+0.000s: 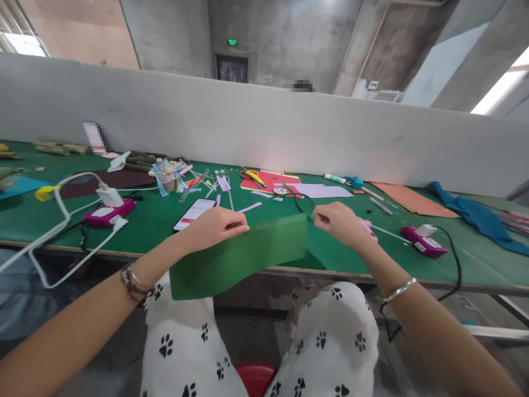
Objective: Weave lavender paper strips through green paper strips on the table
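A sheet of green paper (pixel 248 255) hangs in a gentle curve over the table's front edge and above my lap. My left hand (pixel 211 227) is closed on its upper edge, thumb and fingers pinched together. My right hand (pixel 338 221) is closed just beyond the sheet's right end, its fingers around a thin green paper strip (pixel 298 205) that curls up and away to the left. Where the strip meets the sheet is hard to make out. A phone (pixel 194 214) lies behind my left hand. Past the strip lie yellow-handled scissors (pixel 254 177) on red paper (pixel 273 181).
Lilac paper (pixel 322 191), a glue stick (pixel 334 178) and orange paper (pixel 415 198) lie farther back. Purple power blocks (pixel 109 212) (pixel 424 242) with cables stand on both sides. A white partition (pixel 264 124) runs along the green table's back.
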Demonstrator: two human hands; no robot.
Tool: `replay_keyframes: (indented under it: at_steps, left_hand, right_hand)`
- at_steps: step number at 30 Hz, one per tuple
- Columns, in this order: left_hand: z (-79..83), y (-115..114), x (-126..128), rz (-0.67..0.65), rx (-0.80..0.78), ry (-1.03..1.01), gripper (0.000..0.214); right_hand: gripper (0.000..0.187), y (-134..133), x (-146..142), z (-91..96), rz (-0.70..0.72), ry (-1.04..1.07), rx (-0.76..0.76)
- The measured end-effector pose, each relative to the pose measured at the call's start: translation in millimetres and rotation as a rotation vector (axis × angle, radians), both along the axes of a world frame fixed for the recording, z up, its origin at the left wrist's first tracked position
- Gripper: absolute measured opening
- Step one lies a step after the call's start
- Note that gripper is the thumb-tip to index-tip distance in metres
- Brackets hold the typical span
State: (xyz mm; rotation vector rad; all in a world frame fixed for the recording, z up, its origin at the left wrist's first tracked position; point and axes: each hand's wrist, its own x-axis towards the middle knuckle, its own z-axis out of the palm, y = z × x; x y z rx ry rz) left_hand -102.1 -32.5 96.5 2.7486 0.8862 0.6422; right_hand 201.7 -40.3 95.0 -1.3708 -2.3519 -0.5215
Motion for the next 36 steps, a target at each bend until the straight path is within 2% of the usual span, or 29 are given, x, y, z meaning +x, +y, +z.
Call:
replay_keyframes:
  at_steps: [2, 4, 6, 9, 11, 14, 19, 24, 28, 36]
  left_hand:
    - [-0.4, 1.0, -2.6, 0.007, -0.006, 0.008, 0.031]
    - [-1.9, 2.1, -1.6, -0.018, 0.008, 0.026, 0.031]
    - [-3.5, 2.8, 1.9, -0.052, 0.042, 0.041, 0.031]
    - [-4.8, 2.6, 8.0, -0.065, 0.094, 0.053, 0.03]
    - [-5.2, 2.0, 11.5, -0.052, 0.154, 0.079, 0.029]
    - [-7.1, 1.9, 18.8, -0.015, 0.336, 0.124, 0.025]
    - [-14.3, 5.3, 38.7, -0.008, 0.688, 0.224, 0.024]
    - [-22.7, 9.0, 44.1, -0.011, 0.892, 0.146, 0.029]
    - [-27.6, 10.0, 33.9, -0.023, 0.957, 0.093, 0.028]
    - [-35.7, 20.5, -5.0, 0.055, 0.886, 0.194, 0.028]
  right_hand:
    - [0.019, 0.4, 5.3, 0.6, -0.085, 0.034, 0.022]
    - [0.018, -3.1, -2.2, 2.1, -0.085, 0.117, 0.06]
    - [0.019, -9.3, -20.8, 3.9, 0.044, 0.17, 0.063]
    - [0.02, -17.1, -53.3, 5.4, 0.257, 0.069, -0.077]
    - [0.017, -17.9, -67.9, 5.3, 0.306, 0.017, -0.173]
    - [0.021, -13.6, -77.5, 3.7, 0.33, -0.002, -0.283]
    - [0.023, -9.0, -83.9, 2.7, 0.309, 0.031, -0.324]
    - [0.021, -13.6, -85.8, 7.7, 0.304, 0.216, -0.382]
    - [0.021, -15.8, -81.7, 10.9, 0.314, 0.251, -0.42]
    - [0.026, -16.5, -57.0, 18.6, 0.275, 0.26, -0.445]
